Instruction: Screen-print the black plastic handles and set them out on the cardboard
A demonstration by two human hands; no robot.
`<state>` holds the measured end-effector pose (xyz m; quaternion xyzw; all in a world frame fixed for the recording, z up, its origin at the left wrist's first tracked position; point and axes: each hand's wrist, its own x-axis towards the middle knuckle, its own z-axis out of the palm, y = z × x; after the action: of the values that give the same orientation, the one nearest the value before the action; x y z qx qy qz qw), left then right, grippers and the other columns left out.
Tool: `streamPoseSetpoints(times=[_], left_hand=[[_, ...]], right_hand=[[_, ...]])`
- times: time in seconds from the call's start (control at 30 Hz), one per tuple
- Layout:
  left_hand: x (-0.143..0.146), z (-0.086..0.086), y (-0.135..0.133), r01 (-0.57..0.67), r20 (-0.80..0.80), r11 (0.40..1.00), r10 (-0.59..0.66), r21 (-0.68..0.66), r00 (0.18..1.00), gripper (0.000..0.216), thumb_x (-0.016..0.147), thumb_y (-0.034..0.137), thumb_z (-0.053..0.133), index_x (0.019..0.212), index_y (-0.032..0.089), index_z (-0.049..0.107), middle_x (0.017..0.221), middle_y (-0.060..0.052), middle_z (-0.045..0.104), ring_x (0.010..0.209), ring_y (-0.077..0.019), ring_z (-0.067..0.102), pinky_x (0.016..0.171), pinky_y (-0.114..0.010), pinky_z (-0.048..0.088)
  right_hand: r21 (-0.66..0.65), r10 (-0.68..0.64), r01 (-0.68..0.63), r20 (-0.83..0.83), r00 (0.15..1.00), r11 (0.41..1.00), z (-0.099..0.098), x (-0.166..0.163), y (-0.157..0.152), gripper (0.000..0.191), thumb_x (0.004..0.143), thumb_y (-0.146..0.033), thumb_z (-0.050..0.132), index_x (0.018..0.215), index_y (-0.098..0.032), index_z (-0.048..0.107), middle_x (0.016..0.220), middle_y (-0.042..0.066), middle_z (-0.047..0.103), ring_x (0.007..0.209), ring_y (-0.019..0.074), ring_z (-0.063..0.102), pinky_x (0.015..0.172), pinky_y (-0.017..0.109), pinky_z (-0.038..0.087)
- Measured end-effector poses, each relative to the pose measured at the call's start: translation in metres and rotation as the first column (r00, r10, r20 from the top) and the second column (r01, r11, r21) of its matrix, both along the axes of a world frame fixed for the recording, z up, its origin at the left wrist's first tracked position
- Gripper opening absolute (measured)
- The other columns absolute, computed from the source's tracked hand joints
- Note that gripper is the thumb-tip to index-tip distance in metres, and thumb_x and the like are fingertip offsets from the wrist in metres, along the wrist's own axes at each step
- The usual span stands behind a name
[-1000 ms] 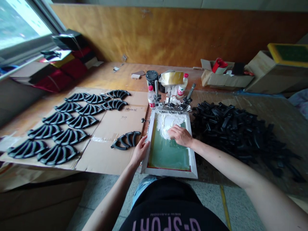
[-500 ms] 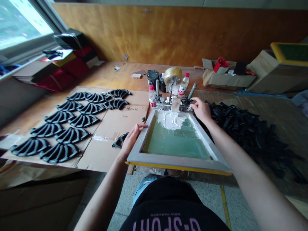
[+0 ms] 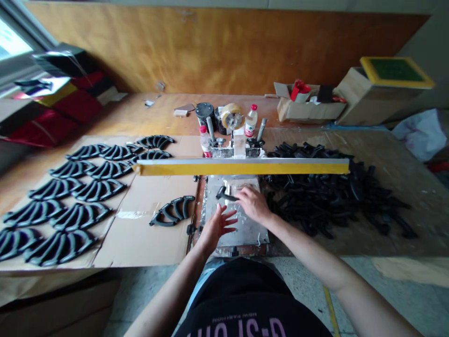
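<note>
My right hand [image 3: 254, 204] grips one end of a small curved black plastic piece [image 3: 226, 195], holding it over the grey base plate [image 3: 243, 236] of a screen-printing jig. Just to the left, my left hand [image 3: 214, 228] is open with its fingers spread; it appears close to the piece but holds nothing. Beyond both hands the screen frame [image 3: 245, 167] is tilted up, so mainly its yellow-taped front edge shows. A short row of black pieces [image 3: 173, 210] lies on the cardboard beside the jig.
Rows of nested black pieces [image 3: 70, 215] cover the cardboard at left. A heap of loose black pieces [image 3: 322, 196] lies at right. Behind the jig stand two red-capped bottles [image 3: 251, 120], a black tub [image 3: 204, 112] and a tape roll [image 3: 232, 117]. A small carton [image 3: 312, 110] sits farther back.
The screen frame has swung up from its lower position. Both hands have left it and moved over the base plate, and my right hand now holds a black piece.
</note>
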<state>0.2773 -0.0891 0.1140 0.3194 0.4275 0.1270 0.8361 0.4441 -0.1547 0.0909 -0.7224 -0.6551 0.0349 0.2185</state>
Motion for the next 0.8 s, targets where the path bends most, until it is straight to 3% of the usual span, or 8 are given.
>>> streamPoseSetpoints(times=[0.13, 0.27, 0.37, 0.47, 0.6, 0.7, 0.73, 0.8], left_hand=[[-0.041, -0.035, -0.004, -0.135, -0.097, 0.991, 0.136, 0.015, 0.986, 0.034, 0.093, 0.043, 0.049, 0.098, 0.012, 0.062, 0.08, -0.009, 0.072, 0.07, -0.0195, 0.072, 0.052, -0.024, 0.053], [-0.118, -0.074, 0.044, -0.307, -0.397, 0.932, 0.359, 0.191, 0.845, 0.044, 0.097, 0.041, 0.031, 0.088, 0.011, 0.062, 0.074, -0.01, 0.071, 0.058, -0.0159, 0.067, 0.045, -0.022, 0.048], [-0.173, -0.104, 0.083, -0.242, -0.65, 0.934, 0.358, 0.264, 0.67, 0.049, 0.096, 0.04, 0.023, 0.078, 0.013, 0.059, 0.063, -0.007, 0.065, 0.049, -0.0143, 0.06, 0.045, -0.023, 0.047], [-0.196, -0.124, 0.108, -0.151, -0.747, 0.953, 0.299, 0.261, 0.593, 0.05, 0.093, 0.046, 0.026, 0.069, 0.015, 0.056, 0.053, -0.007, 0.06, 0.043, -0.0165, 0.054, 0.041, -0.026, 0.044], [-0.198, -0.132, 0.127, -0.054, -0.774, 0.957, 0.263, 0.285, 0.576, 0.052, 0.087, 0.059, 0.036, 0.065, 0.016, 0.055, 0.046, -0.007, 0.057, 0.042, -0.0178, 0.051, 0.038, -0.025, 0.038], [-0.199, -0.129, 0.135, 0.06, -0.822, 0.961, 0.199, 0.271, 0.534, 0.054, 0.083, 0.065, 0.041, 0.061, 0.017, 0.054, 0.041, -0.007, 0.052, 0.037, -0.0162, 0.045, 0.036, -0.024, 0.035], [-0.198, -0.125, 0.136, 0.114, -0.834, 0.954, 0.179, 0.276, 0.522, 0.054, 0.082, 0.065, 0.042, 0.062, 0.017, 0.054, 0.04, -0.006, 0.051, 0.037, -0.0158, 0.045, 0.036, -0.024, 0.035], [-0.188, -0.111, 0.136, 0.207, -0.82, 0.922, 0.17, 0.329, 0.547, 0.052, 0.081, 0.064, 0.041, 0.065, 0.016, 0.055, 0.042, -0.005, 0.053, 0.037, -0.0147, 0.046, 0.038, -0.025, 0.038]], right_hand=[[-0.012, 0.288, -0.288, 0.013, 0.957, 0.958, 0.002, -0.027, -0.02, 0.021, 0.097, -0.033, 0.05, 0.101, -0.023, 0.068, 0.088, 0.002, 0.065, 0.085, 0.0163, 0.057, 0.075, 0.027, 0.043], [-0.166, -0.11, 0.116, 0.04, 0.993, 0.979, -0.017, 0.028, -0.046, 0.024, 0.097, -0.029, 0.048, 0.091, -0.023, 0.07, 0.09, 0.003, 0.067, 0.089, 0.0158, 0.059, 0.076, 0.025, 0.042], [-0.358, -0.367, 0.391, 0.135, 0.92, 0.848, -0.034, 0.076, -0.06, 0.024, 0.096, -0.029, 0.048, 0.092, -0.024, 0.071, 0.092, 0.005, 0.069, 0.093, 0.0179, 0.061, 0.074, 0.025, 0.042], [-0.506, -0.445, 0.449, 0.137, 0.885, 0.736, -0.048, 0.093, -0.062, 0.024, 0.095, -0.031, 0.047, 0.099, -0.026, 0.07, 0.094, 0.005, 0.072, 0.092, 0.0197, 0.064, 0.072, 0.027, 0.044], [-0.515, -0.564, 0.521, 0.084, 0.821, 0.681, -0.059, 0.09, -0.053, 0.029, 0.087, -0.041, 0.058, 0.11, -0.024, 0.064, 0.1, 0.009, 0.072, 0.095, 0.0255, 0.066, 0.075, 0.033, 0.047], [-0.478, -0.762, 0.653, -0.057, 0.645, 0.588, -0.057, 0.094, -0.048, 0.04, 0.08, -0.035, 0.065, 0.116, -0.02, 0.057, 0.1, 0.01, 0.071, 0.092, 0.026, 0.067, 0.074, 0.034, 0.049], [-0.44, -0.792, 0.681, -0.129, 0.597, 0.585, -0.054, 0.095, -0.046, 0.04, 0.08, -0.031, 0.065, 0.117, -0.02, 0.055, 0.1, 0.009, 0.07, 0.09, 0.0246, 0.067, 0.074, 0.033, 0.049], [-0.301, -0.717, 0.651, -0.291, 0.633, 0.697, -0.047, 0.095, -0.04, 0.036, 0.081, -0.023, 0.063, 0.116, -0.021, 0.054, 0.102, 0.007, 0.07, 0.091, 0.0215, 0.067, 0.079, 0.033, 0.05]])
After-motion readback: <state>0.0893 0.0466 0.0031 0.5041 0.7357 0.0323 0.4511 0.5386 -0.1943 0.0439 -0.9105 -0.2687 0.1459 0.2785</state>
